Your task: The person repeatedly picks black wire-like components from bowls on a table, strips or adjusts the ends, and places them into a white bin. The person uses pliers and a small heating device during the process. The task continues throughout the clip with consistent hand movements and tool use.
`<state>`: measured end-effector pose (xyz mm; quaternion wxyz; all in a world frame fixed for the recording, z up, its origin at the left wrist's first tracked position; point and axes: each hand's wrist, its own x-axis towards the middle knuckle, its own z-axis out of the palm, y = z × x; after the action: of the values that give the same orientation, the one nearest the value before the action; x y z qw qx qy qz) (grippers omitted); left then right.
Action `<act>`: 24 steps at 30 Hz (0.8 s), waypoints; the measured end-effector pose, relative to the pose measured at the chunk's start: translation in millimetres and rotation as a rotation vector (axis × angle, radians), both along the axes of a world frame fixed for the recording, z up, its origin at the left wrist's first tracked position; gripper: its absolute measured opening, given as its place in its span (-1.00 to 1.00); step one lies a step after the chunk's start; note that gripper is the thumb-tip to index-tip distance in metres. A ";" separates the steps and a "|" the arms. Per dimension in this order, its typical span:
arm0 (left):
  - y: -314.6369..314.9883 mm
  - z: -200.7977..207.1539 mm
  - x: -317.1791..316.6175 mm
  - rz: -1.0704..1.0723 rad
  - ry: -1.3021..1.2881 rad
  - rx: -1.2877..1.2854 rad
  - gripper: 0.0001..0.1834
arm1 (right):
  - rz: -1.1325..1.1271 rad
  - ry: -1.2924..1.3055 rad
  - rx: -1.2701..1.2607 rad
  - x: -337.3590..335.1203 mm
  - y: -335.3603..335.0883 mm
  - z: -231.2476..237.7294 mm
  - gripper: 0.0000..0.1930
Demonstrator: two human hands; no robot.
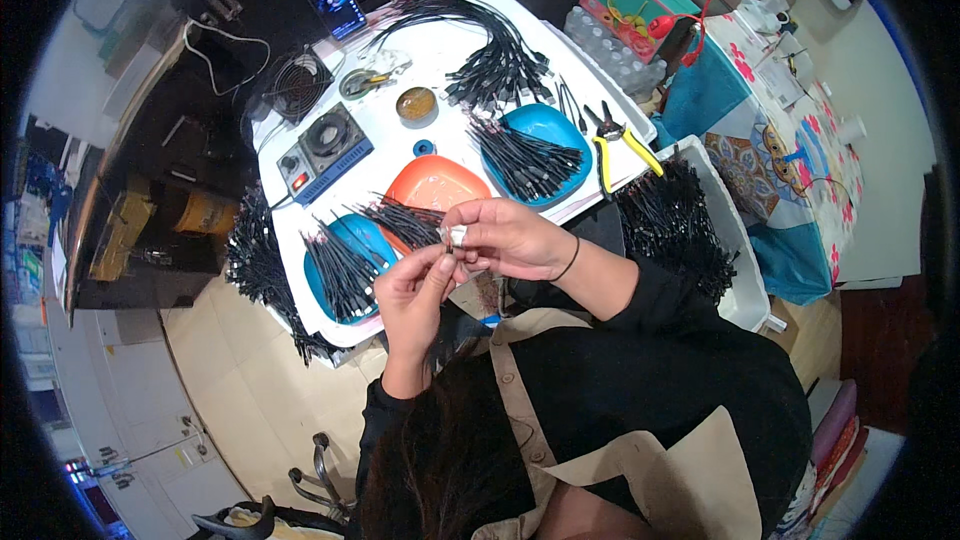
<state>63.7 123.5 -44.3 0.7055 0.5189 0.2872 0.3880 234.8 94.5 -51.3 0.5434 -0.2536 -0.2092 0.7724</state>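
Small white piece [458,236] — held up at the fingertips, on the near side of the tabletop [385,155]. We list the rest by size.

Tabletop: white, carrying trays, black cables, tools and a device.
White bin [742,240]: right of the tabletop, filled with a heap of black cables [675,230].
Right blue tray [550,118]: black cables [525,160] lie in it side by side; a loose bundle [495,65] spreads on the tabletop beyond it.
Orange tray [440,178]: in the middle, with cables lying across its left side.
Left blue tray [357,230]: just beside the orange one, holding a further row of cables.
Blue-fronted device [325,155]: left side of the tabletop, red switch lit.
Right hand [510,240]: its grip is thumb and fingers pinching the small white piece.
Left hand [412,295]: its grip is pressed together on a small dark piece [449,251]; we cannot tell whether this joins the white one.
Wire strippers [622,145]: yellow handles spread, at the right edge.
Phone [333,2]: screen lit, at the far left.
Round tin [416,108]: amber-coloured contents — near the device.
Blue ring [424,147]: between tin and orange tray.
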 end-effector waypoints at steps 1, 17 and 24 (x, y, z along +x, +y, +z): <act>0.6 -2.9 1.4 0.002 0.005 -0.010 -0.82 | -0.042 -0.218 0.002 10.9 -0.4 -4.6 -0.82; 10.3 -11.7 18.8 0.101 -0.057 -0.128 -0.84 | -0.619 -1.536 0.120 120.6 68.0 -48.8 -0.88; 8.6 -6.5 24.2 0.226 -0.082 -0.084 -0.80 | -1.047 -1.476 0.601 106.5 51.6 -1.8 -0.84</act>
<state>88.0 132.1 -50.9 0.6896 0.4368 0.3308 0.4736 341.3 146.0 -53.1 0.5936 -0.5883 -0.5491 -0.0098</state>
